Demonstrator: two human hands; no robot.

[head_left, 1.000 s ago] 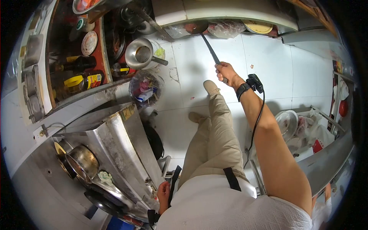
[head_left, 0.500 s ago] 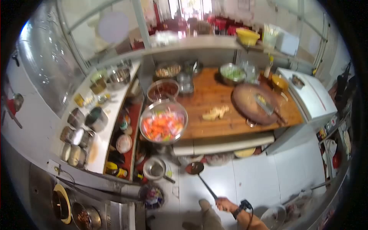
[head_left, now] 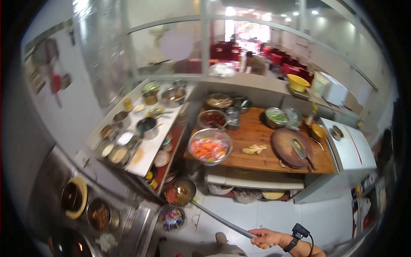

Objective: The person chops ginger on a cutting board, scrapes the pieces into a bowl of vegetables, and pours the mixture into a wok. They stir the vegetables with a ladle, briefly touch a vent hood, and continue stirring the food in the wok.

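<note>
My right hand [head_left: 265, 238], with a black device strapped at the wrist, is wrapped round the end of a long-handled ladle [head_left: 218, 218]. The ladle reaches out to the left, and its round bowl is above the floor by the end of the white counter. Something reddish-brown shows at the bowl, blurred. Just below that bowl stands a bin [head_left: 173, 217] with colourful scraps. Beyond it, a metal bowl of chopped orange and red vegetables [head_left: 209, 147] sits at the corner of the wooden table [head_left: 244, 158]. My left hand is out of view.
A round chopping board [head_left: 282, 147] carries a cleaver [head_left: 299, 150]. Peeled pale pieces [head_left: 255, 149] lie nearby. Several metal pots line the white counter [head_left: 143, 158]. At lower left are a stove area and a dark wok [head_left: 70, 244]. A white cabinet [head_left: 346, 145] stands right.
The view has tilted up and turned left, bringing the wok in. My right hand has carried the ladle leftward, from over the floor tiles to beside the white counter's end.
</note>
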